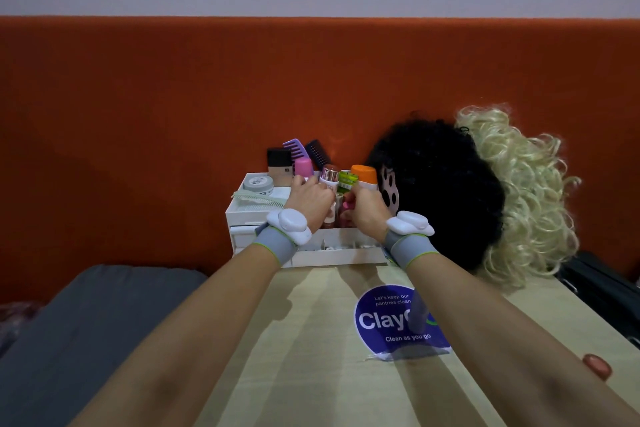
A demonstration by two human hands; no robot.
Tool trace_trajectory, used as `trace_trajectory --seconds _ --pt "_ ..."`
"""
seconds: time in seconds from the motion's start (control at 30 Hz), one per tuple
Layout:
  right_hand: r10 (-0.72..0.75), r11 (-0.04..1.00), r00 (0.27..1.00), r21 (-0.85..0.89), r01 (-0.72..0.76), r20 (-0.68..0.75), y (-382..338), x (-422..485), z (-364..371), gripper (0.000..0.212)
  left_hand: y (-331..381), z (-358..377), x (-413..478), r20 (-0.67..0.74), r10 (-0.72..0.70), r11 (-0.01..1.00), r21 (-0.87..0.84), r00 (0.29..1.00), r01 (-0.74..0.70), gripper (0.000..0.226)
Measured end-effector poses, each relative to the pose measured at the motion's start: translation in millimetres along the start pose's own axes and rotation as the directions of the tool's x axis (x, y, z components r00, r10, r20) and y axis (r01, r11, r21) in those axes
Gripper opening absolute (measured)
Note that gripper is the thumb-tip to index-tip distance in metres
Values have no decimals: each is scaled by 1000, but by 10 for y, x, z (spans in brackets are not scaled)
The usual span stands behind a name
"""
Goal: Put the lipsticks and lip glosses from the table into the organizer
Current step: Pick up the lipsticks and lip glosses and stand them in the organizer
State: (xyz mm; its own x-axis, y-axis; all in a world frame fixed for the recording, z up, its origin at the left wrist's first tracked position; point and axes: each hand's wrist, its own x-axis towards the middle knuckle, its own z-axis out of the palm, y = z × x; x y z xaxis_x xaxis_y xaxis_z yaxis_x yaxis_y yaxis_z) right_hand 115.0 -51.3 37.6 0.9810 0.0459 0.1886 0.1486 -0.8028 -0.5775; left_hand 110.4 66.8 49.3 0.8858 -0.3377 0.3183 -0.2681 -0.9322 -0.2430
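The white organizer (242,215) stands at the table's far edge against the orange backrest. Both my hands are over its right front compartment. My left hand (310,199) is curled around a small pale tube (330,214) that stands upright in the compartment. My right hand (365,206) pinches a pink lipstick (347,207) just beside it, low in the same compartment. A lilac lip gloss tube (419,312) lies on the table, on the blue sticker, partly under my right forearm. A reddish-brown round piece (597,366) rests near the table's right edge.
Taller bottles, a pink tube (303,166), an orange-capped bottle (363,175), combs (296,147) and a grey jar (258,185) fill the organizer. A black curly wig (443,191) and a blond wig (526,191) lie to its right. A grey cushion (86,315) sits left of the table.
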Motion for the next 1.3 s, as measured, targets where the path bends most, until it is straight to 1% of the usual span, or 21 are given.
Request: trace_trajectory --seconds 0.1,0.2,0.47,0.6,0.67,0.73,0.87,0.93,1.0,1.07,1.13,1.2,1.3 --pt "9 1000 1000 1 -9 1 16 -14 -25 23 12 27 16 0 -14 1000 5 1000 14 20" --pt "18 1000 1000 19 -17 -7 29 -14 -22 24 5 31 26 -5 -35 999 -10 999 35 21" --pt "6 999 1000 35 -5 -16 36 -39 -19 31 16 76 24 -6 -64 998 15 998 65 30" --pt "-3 998 1000 59 3 -1 33 -104 -129 42 32 15 -5 20 -91 995 -31 996 92 30" --pt "-22 998 999 58 25 -41 20 -157 -272 42 47 -48 -56 8 -107 990 -87 994 107 29" --pt "-35 997 995 62 41 -94 -4 -192 -455 38 56 -142 -78 -30 -117 983 -148 993 111 32" --pt "-55 995 982 76 70 -181 0 -481 -905 33 196 -455 -270 -88 -77 957 -285 993 48 42" --pt "-61 995 976 63 75 -207 32 -595 -1062 29 259 -521 -340 -111 -54 924 -383 992 7 43" --pt "-67 997 977 30 75 -205 100 -785 -1212 25 354 -598 -469 -135 -44 854 -520 990 -33 40" --pt "-77 997 981 -7 77 -180 182 -981 -1361 23 488 -680 -614 -157 -29 762 -643 987 -80 38" --pt "-77 996 991 -57 71 -108 289 -1187 -1488 21 643 -749 -788 -133 -1 703 -705 991 -94 37" --pt "-54 993 998 -108 55 11 376 -1315 -1581 21 785 -775 -917 -81 44 668 -739 996 -89 38" --pt "24 966 981 -259 27 190 474 -1572 -1717 24 1021 -755 -1096 -2 114 650 -756 993 -76 43"
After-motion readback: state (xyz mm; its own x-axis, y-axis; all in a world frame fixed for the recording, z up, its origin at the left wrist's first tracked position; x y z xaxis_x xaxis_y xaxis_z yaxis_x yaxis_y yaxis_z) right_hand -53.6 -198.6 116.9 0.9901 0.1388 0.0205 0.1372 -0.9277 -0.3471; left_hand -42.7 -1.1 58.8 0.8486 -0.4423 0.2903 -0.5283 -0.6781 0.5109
